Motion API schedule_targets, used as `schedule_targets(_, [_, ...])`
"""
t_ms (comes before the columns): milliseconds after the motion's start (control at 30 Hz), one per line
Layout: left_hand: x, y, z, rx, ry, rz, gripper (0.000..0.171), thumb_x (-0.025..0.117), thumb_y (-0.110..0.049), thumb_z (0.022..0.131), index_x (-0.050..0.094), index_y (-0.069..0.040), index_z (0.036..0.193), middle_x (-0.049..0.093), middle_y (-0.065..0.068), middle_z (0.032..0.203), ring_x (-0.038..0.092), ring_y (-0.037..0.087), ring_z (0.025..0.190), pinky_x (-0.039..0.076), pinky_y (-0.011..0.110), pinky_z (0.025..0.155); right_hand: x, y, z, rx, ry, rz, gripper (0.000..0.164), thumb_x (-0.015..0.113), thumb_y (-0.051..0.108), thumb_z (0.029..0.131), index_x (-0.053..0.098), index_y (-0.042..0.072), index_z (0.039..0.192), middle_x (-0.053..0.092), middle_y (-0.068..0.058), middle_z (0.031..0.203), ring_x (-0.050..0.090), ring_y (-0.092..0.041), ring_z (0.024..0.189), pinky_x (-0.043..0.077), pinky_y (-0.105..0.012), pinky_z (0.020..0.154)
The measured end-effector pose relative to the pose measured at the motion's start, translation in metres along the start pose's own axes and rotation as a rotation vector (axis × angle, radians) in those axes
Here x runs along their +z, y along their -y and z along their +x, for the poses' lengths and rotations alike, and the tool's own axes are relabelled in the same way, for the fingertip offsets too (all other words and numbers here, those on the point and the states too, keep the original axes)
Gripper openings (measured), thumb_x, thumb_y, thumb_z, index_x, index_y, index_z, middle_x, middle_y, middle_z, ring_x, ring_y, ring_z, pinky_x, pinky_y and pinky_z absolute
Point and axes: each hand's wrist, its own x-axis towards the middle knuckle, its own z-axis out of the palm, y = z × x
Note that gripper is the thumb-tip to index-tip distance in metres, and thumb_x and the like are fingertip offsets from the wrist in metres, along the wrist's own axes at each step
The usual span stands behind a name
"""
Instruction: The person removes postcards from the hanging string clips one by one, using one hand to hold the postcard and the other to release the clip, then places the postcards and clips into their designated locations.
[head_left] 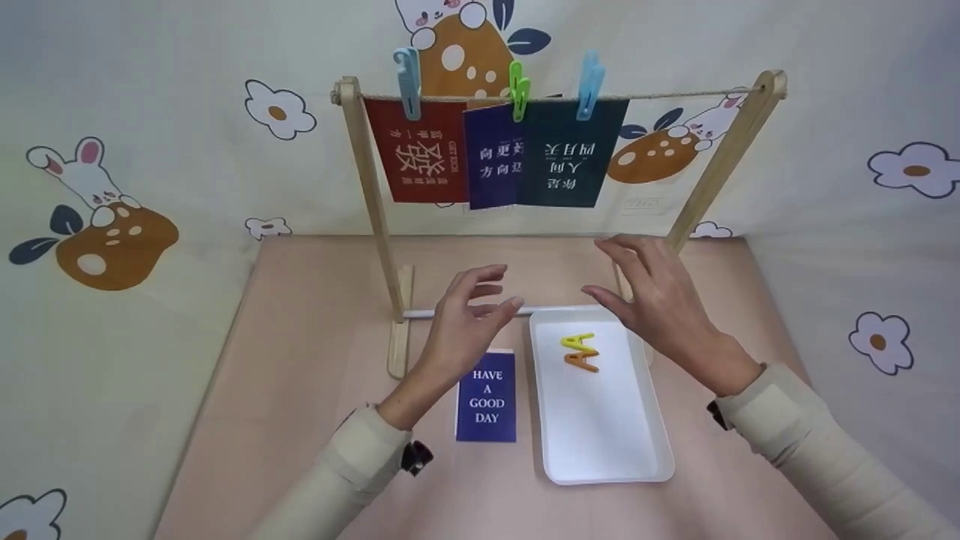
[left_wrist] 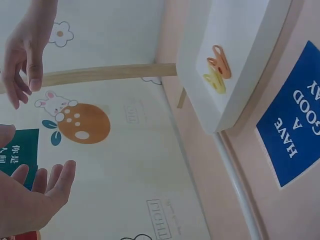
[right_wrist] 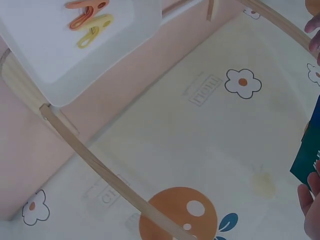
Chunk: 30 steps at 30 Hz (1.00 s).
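Note:
Both hands hover in front of the wooden rack, holding nothing. My left hand (head_left: 466, 322) has loosely bent fingers and is nearest the blue "HAVE A GOOD DAY" card (head_left: 486, 405) lying on the table. Over the far right corner of the white tray (head_left: 607, 442) is my right hand (head_left: 660, 296), thumb and fingers apart. Inside the tray lie a yellow clothespin (head_left: 577, 343) and an orange clothespin (head_left: 582, 361). From the rope (head_left: 675, 94) hang a red card (head_left: 420, 161), a blue-purple card (head_left: 491, 165) and a dark green card (head_left: 574, 154), the last two overlapping.
Two light-blue clothespins, one on the left (head_left: 409, 84) and one on the right (head_left: 591, 86), and a green clothespin (head_left: 519, 91) grip the cards on the rope. The rack's wooden posts (head_left: 375, 202) stand either side, joined low down by a white rod (head_left: 420, 313). Patterned cloth surrounds the table.

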Motion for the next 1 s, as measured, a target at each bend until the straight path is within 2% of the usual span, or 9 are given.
schedule_targets(233, [-0.009, -0.019, 0.010, 0.053, -0.059, -0.005, 0.052, 0.066, -0.034, 0.083, 0.046, -0.021, 0.130, 0.047, -0.003, 0.128, 0.050, 0.013, 0.118, 0.047, 0.027, 0.096, -0.013, -0.004, 0.023, -0.032, -0.044, -0.010, 0.067, 0.075, 0.033, 0.075, 0.049, 0.005, 0.129, 0.053, -0.015, 0.121, 0.049, -0.027, 0.114, 0.044, -0.038, 0.093])
schedule_targets(500, [-0.004, -0.029, 0.025, 0.101, -0.077, -0.001, 0.065, 0.067, -0.032, 0.083, 0.034, -0.018, 0.138, 0.041, 0.000, 0.135, 0.047, 0.015, 0.123, 0.046, 0.027, 0.099, -0.031, -0.009, 0.044, -0.034, -0.046, -0.036, 0.069, 0.074, 0.032, 0.076, 0.044, 0.008, 0.132, 0.046, -0.013, 0.130, 0.042, -0.028, 0.121, 0.039, -0.038, 0.105])
schedule_targets(767, [0.003, -0.034, 0.040, 0.128, -0.102, -0.030, 0.070, 0.067, -0.029, 0.083, 0.028, -0.017, 0.141, 0.038, 0.005, 0.138, 0.047, 0.017, 0.122, 0.045, 0.032, 0.100, -0.036, -0.011, 0.069, -0.065, -0.125, -0.030, 0.069, 0.076, 0.028, 0.074, 0.043, 0.006, 0.131, 0.043, -0.015, 0.130, 0.041, -0.031, 0.120, 0.036, -0.041, 0.104])
schedule_targets(1000, [0.003, -0.043, 0.049, 0.163, -0.124, -0.035, 0.068, 0.066, -0.029, 0.084, 0.029, -0.016, 0.140, 0.038, 0.006, 0.138, 0.045, 0.018, 0.124, 0.045, 0.031, 0.099, -0.041, -0.011, 0.089, -0.072, -0.153, -0.050, 0.072, 0.074, 0.033, 0.075, 0.039, 0.009, 0.134, 0.040, -0.013, 0.134, 0.040, -0.029, 0.122, 0.036, -0.038, 0.104])
